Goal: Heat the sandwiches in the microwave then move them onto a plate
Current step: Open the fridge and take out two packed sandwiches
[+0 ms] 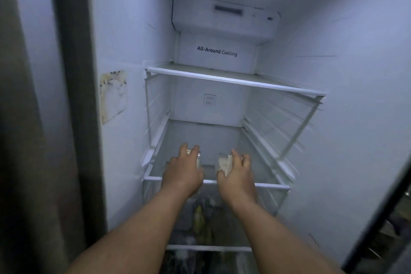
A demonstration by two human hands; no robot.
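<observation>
Inside the open fridge, the left hand point(182, 170) and right hand point(236, 171) each grasp a wrapped sandwich point(224, 163) in curled fingers point(245, 160), just above the glass shelf point(251, 184), seemingly lifting both out for the microwave.

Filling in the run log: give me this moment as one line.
stage: fetching from fridge | left hand: grips wrapped sandwich | right hand: grips second wrapped sandwich | place: over glass shelf | microwave: not in view
</observation>
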